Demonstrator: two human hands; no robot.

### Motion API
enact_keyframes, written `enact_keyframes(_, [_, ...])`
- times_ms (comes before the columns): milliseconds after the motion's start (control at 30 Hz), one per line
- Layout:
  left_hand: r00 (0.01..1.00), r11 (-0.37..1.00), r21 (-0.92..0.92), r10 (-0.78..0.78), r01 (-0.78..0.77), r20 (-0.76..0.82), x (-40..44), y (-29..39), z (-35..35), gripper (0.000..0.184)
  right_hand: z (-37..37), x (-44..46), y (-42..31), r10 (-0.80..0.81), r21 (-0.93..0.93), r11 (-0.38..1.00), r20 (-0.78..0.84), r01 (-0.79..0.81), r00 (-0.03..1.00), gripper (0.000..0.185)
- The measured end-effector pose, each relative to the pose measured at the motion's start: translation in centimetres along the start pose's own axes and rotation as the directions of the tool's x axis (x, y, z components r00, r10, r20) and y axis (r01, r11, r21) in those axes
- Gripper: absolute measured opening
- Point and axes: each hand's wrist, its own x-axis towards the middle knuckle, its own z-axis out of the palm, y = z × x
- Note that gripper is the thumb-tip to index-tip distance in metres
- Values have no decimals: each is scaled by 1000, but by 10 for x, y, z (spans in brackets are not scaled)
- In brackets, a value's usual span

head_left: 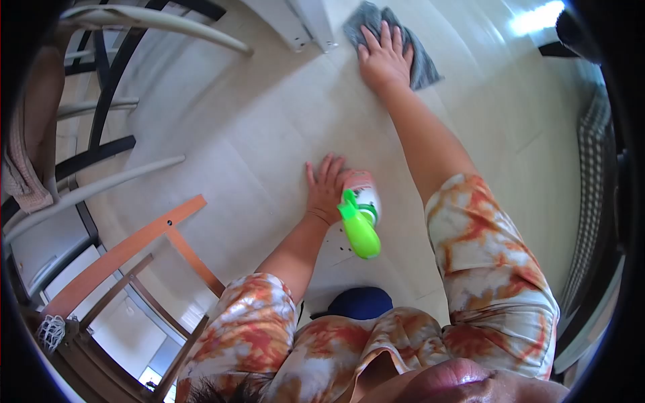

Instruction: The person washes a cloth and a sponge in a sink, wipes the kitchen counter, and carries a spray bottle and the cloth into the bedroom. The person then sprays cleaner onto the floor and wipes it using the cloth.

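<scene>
My right hand (385, 59) lies flat on a grey cloth (424, 70) spread over the floor, fingers apart and pressing on it. Closer to my body, my left hand (326, 187) rests on the floor with its fingers spread. Right beside its thumb side stands a spray bottle (367, 191) with a bright green trigger head and a white and pink body. The bottle partly covers the edge of that hand, so I cannot tell whether they touch.
Pale floor tiles (248, 161) stretch around both hands. Chair legs and a wooden frame (127, 258) crowd the left side. A white furniture leg (316, 33) stands near the cloth. Checkered fabric (590, 181) hangs at the right. Dark specks (344, 248) lie near the bottle.
</scene>
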Motion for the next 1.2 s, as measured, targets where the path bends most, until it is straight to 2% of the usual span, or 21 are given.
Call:
enact_keyframes(100, [1000,1000,-9,-19,20,2,-3,-3,6,44,7,23,-36,-179,-46,983,32,180,983,52])
enact_keyframes(167, [1000,1000,-19,-18,18,-25,-5,-2,4,43,-14,24,-39,-156,48,988,225,149,962,56])
enact_keyframes(200, [1000,1000,-19,-21,21,-3,-5,0,2,44,22,23,-27,-251,-26,968,-49,250,967,52])
enact_keyframes(233, [1000,1000,-17,-17,17,13,-2,0,1,45,27,12,-18,-259,-32,966,-52,258,965,52])
enact_keyframes(300, [1000,1000,-21,-22,22,-21,0,-1,0,46,19,-23,2,-270,123,954,-43,273,962,53])
enact_keyframes(367, [999,999,-45,-12,10,-35,-2,2,2,46,8,-77,38,-199,90,975,-72,205,977,51])
enact_keyframes(500, [994,999,43,29,-24,-103,-4,-2,8,52,-38,-190,122,43,-65,997,14,-42,999,52])
enact_keyframes(533, [999,997,69,-47,47,-5,-5,3,5,51,-47,-215,146,124,-96,988,18,-122,992,53])
enact_keyframes(567, [1000,992,126,-1,3,-17,-4,2,5,46,-53,-241,171,166,-111,980,23,-162,986,53])
enact_keyframes(633, [995,990,137,32,-45,97,-4,-2,9,46,-66,-295,221,283,-86,955,-12,-283,959,54])
enact_keyframes(700, [982,999,17,49,-47,-180,-5,-15,36,66,-78,-357,270,374,-117,919,-44,-377,926,54])
enact_keyframes(733, [998,930,-364,27,-43,-49,-12,-32,55,65,-85,-391,293,439,-103,889,-86,-446,895,54])
enact_keyframes(767, [992,732,-681,62,27,106,-17,-43,69,64,-93,-429,310,509,-85,850,-127,-520,852,55])
enact_keyframes(833, [980,976,-215,83,-43,180,-5,-11,18,60,-103,-512,337,626,-98,758,-167,-645,761,54])
enact_keyframes(900, [977,863,-478,-78,167,200,-6,-4,18,63,-105,-608,354,781,-11,602,-201,-799,591,54])
enact_keyframes(967, [949,636,-713,-113,297,294,-9,-13,12,67,-104,-697,347,848,-4,481,-252,-877,466,54])
enact_keyframes(1000, [951,639,-709,-138,298,275,-13,-13,0,64,-100,-730,342,874,-31,403,-283,-915,395,54])
enact_keyframes(1033, [991,793,-603,-13,93,136,-18,-8,-16,70,-97,-754,341,895,-51,325,-308,-944,324,55])
enact_keyframes(1067, [999,810,-586,-10,-11,-33,-28,-18,-17,73,-95,-752,341,914,-78,282,-280,-956,293,56])
enact_keyframes(1100, [993,762,-646,-107,48,-52,-32,-10,-30,73,-101,-749,342,906,-64,311,-283,-948,316,57])
enact_keyframes(1200, [957,510,-836,-284,203,59,-15,9,-65,64,-101,-752,342,902,-57,316,-291,-947,318,58])
